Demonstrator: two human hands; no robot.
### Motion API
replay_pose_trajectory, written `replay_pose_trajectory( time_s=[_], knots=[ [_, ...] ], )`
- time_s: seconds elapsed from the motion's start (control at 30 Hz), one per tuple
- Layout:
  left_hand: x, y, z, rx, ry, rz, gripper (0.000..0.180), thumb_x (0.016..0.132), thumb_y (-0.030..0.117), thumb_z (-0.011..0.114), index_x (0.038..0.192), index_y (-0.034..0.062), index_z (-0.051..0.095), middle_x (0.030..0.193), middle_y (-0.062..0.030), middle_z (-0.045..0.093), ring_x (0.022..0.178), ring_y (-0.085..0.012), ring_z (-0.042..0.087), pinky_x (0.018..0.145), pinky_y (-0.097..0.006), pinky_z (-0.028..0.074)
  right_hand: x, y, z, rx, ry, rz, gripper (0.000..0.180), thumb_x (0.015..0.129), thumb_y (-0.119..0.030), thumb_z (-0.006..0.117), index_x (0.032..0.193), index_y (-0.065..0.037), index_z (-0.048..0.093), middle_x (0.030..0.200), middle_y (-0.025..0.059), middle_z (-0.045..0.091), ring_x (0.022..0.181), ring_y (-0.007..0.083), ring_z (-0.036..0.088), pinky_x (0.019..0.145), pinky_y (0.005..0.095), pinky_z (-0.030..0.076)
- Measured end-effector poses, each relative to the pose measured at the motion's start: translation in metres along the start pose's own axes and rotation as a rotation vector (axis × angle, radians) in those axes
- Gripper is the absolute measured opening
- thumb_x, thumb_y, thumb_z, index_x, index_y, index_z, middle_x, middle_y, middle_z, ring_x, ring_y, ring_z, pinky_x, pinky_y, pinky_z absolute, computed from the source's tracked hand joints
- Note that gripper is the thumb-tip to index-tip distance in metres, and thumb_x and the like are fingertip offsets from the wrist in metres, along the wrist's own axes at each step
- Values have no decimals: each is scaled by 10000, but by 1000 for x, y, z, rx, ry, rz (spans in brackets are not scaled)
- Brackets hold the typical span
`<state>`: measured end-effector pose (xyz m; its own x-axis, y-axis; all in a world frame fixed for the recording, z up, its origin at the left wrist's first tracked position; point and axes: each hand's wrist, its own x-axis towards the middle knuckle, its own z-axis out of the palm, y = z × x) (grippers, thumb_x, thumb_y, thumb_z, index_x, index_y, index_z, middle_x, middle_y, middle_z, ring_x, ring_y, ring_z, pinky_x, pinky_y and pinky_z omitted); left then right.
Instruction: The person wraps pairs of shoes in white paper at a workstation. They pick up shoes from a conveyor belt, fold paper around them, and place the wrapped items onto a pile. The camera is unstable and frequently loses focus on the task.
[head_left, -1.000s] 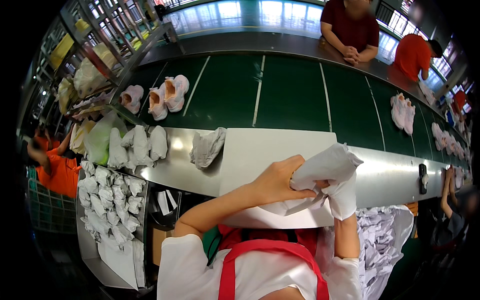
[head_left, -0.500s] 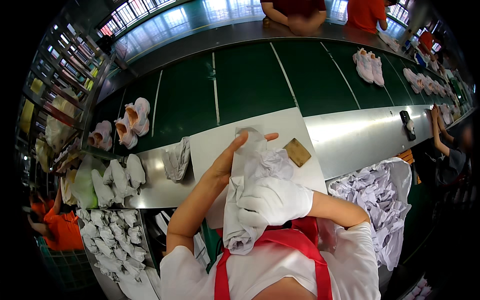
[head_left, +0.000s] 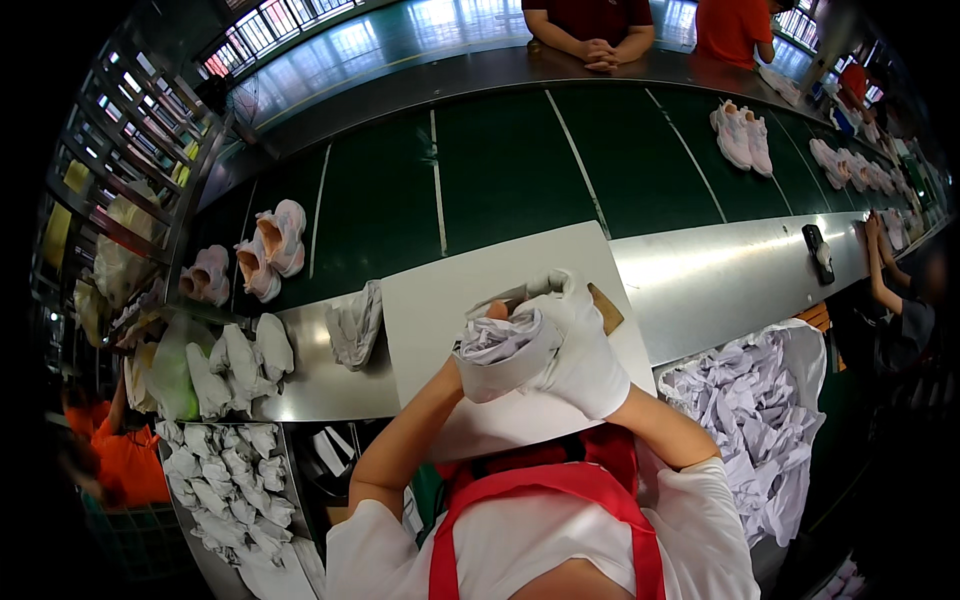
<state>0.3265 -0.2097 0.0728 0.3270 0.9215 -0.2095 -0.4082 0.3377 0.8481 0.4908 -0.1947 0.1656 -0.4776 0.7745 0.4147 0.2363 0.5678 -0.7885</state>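
1. White paper bundle (head_left: 508, 366): now upended, crumpled end upward, over the white board (head_left: 438, 288).
2. Right hand (head_left: 582, 345): gloved grip closed on bundle, 3 o'clock.
3. Left hand (head_left: 497, 311): previously spread, grip now closed, 11 o'clock; both hands committed.

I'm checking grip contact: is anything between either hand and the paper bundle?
Only a white glove stands between the right hand and the paper bundle. At the left hand, nothing visible does: it is bare where it shows, though mostly hidden.
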Motion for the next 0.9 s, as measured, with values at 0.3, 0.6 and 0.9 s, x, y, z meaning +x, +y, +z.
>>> replay_pose_trajectory(
  time_s=[0.3,0.6,0.9],
  knots=[
    [-4,34,10,202,-93,371,926,740,864,314,1202,67,404,986,-41,526,883,-133,578,769,-242,478,5,8,0,188,-104,118,508,632,-143,787,1100,-58,610,1171,163,549,1070,318,545,901,359,441],
    [-28,74,34,598,280,444,263,849,214,699,981,17,587,793,-8,582,736,-79,529,663,-219,430,15,22,-8,-120,-134,155,622,597,-207,815,1143,-34,573,951,169,606,850,328,604,740,372,496],
    [-6,56,36,385,480,615,288,883,277,677,882,1,595,753,25,535,689,-64,474,611,-218,400,6,22,21,-90,-25,141,892,597,-278,836,1330,-44,385,1144,186,526,1022,368,563,825,425,485]
  ],
)
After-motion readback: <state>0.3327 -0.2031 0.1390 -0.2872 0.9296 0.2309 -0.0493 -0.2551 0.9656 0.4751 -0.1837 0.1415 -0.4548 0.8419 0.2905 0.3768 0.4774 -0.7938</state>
